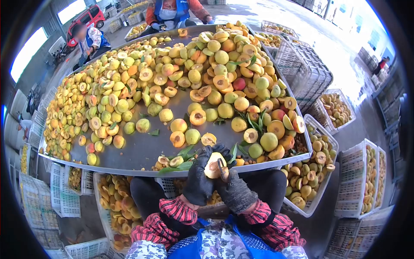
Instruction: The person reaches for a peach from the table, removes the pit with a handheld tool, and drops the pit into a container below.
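Both my hands wear dark gloves and meet at the near edge of the metal table (168, 113). My left hand (199, 179) is closed round a cut peach half (213, 165), its pale flesh facing up. In my right hand (235, 190) is a small curved tool (221, 165), its tip against the fruit. Just beyond my hands lie a peach half (208, 139) and green leaves (185, 152). Whole and halved peaches (159, 77) are heaped over much of the table.
A crate of peach halves (307, 207) stands at the right, another (103, 207) at the left below the table. Stacked crates (302, 71) stand beyond the right edge. Two people (172, 11) (91, 41) sit at the far side. White crates (360, 177) line the right.
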Demonstrator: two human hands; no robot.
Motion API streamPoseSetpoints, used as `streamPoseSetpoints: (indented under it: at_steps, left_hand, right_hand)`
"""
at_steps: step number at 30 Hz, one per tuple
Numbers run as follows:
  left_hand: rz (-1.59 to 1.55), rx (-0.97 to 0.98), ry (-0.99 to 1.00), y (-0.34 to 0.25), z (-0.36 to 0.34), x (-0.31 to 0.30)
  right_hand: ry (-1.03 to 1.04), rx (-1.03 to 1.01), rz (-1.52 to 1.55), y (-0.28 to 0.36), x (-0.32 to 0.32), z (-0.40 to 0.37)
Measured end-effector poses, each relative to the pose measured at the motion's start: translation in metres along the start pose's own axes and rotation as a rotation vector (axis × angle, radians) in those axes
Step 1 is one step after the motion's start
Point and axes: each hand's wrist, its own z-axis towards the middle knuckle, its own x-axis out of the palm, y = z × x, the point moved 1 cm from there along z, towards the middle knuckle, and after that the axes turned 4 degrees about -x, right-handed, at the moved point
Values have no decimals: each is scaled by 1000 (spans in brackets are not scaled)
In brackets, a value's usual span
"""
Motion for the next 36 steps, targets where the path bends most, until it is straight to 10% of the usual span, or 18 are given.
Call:
streamPoseSetpoints:
  at_steps: [11,14,20,23,36]
  left_hand:
    - [26,52,-134,20,1,-14]
    - [633,170,-100,19,0,-31]
    - [794,253,25,8,3,-39]
    - [830,371,2,3,-3,-36]
    - [865,422,-115,3,-20,-41]
  right_hand:
    - [51,-348,-233,-21,27,4]
    - [24,-134,47,-22,30,2]
    - [343,284,21,-20,29,-3]
    - [272,-28,-75,-26,38,-7]
    - [400,74,20,-16,44,-3]
